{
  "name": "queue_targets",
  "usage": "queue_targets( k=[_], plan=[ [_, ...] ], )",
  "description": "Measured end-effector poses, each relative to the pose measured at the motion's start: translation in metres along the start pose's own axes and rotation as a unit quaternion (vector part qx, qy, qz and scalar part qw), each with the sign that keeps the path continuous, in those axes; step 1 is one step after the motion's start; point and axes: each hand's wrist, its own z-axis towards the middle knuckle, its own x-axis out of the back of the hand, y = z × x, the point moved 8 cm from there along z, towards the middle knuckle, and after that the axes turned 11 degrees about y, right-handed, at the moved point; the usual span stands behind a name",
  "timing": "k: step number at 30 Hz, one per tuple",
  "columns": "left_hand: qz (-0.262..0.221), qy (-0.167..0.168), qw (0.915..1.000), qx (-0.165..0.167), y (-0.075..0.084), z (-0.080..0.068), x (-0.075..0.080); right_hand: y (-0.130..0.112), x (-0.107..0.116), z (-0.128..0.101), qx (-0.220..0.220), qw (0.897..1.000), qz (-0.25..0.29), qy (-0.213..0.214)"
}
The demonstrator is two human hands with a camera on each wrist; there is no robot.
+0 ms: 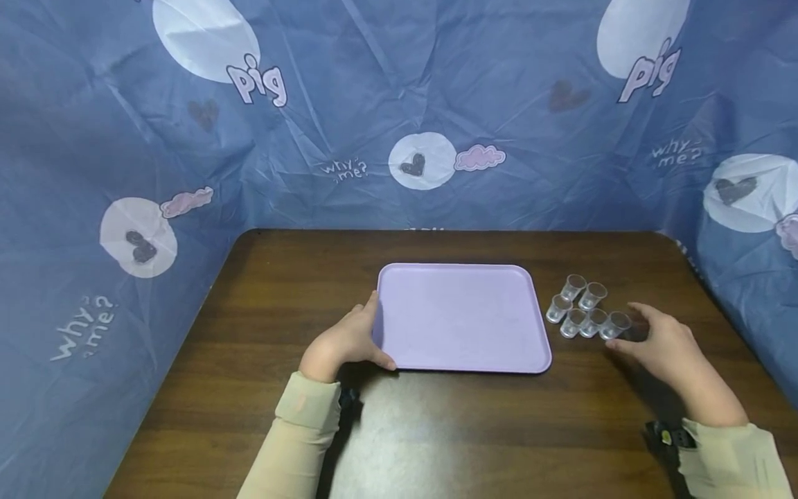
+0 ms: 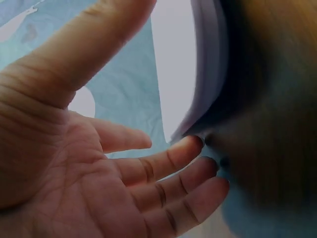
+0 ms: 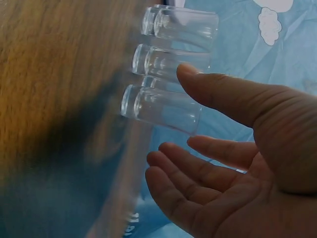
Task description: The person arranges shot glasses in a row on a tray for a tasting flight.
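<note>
A lilac rectangular tray [image 1: 461, 317] lies flat on the wooden table. My left hand [image 1: 349, 339] is at its near left corner, thumb by the front edge and fingers along the left side. The left wrist view shows those fingers [image 2: 183, 191] extended and loosely bent near the tray's rim [image 2: 200, 74]; firm contact is hard to judge. Right of the tray, several small clear shot glasses stand upright in a cluster. Around the rightmost shot glass [image 1: 616, 326] my right hand [image 1: 663, 346] is spread, its thumb close to the glass and its fingers apart from it.
The brown wooden table [image 1: 486, 430] has its far edge against a blue printed cloth [image 1: 349, 132], which also hangs at both sides. Other shot glasses [image 1: 573, 285] stand between the tray and the right hand, close to one another.
</note>
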Motion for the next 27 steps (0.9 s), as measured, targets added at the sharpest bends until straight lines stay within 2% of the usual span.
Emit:
queue_targets(
  k=[5, 16, 27],
  plan=[
    [0.009, -0.006, 0.9999, -0.002, -0.004, 0.004, -0.003, 0.006, -0.002, 0.002, -0.002, 1.0, 0.009, 0.009],
    [0.014, -0.023, 0.9996, 0.006, -0.006, 0.003, -0.007, 0.017, -0.01, 0.005, -0.034, 0.999, 0.022, 0.019],
    [0.021, -0.024, 0.9995, 0.001, -0.008, 0.004, -0.009, 0.025, -0.014, 0.004, -0.056, 0.998, 0.037, 0.016]
  ],
)
